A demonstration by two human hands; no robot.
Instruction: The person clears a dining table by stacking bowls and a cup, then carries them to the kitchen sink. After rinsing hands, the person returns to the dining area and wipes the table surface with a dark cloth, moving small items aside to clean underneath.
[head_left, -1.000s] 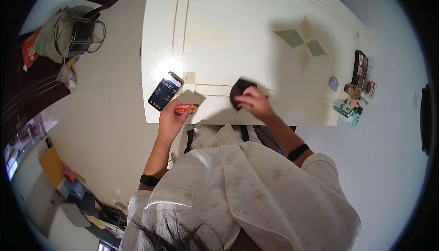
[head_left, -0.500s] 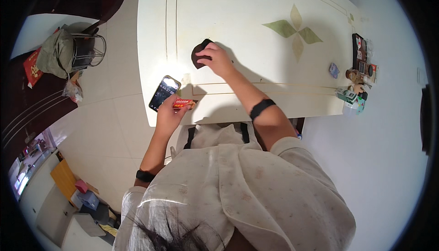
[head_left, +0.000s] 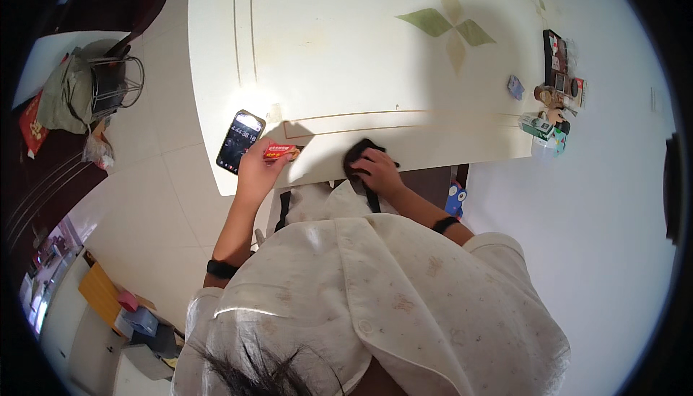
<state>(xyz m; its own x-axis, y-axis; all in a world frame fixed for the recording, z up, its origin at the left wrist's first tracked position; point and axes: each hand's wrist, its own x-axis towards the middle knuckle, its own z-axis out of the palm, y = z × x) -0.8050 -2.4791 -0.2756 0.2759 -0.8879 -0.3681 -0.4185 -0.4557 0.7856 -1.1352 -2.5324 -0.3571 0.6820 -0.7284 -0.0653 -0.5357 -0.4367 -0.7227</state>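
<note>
Shirt front and hair fill the bottom; lap mostly hidden. Right hand (head_left: 379, 172): fingers bent over a dark pad (head_left: 354, 156) at the table's (head_left: 325, 49) near edge. Pad's underside hidden, so can't tell pinch from press. Left hand (head_left: 258, 172): thumb and fingers closed on a red packet (head_left: 280, 152), one end covered. Phone (head_left: 234, 149) beside it, partly overlapped. Right-end clutter (head_left: 554, 100) overlaps, hard to separate. Table's far edge cut off.
</note>
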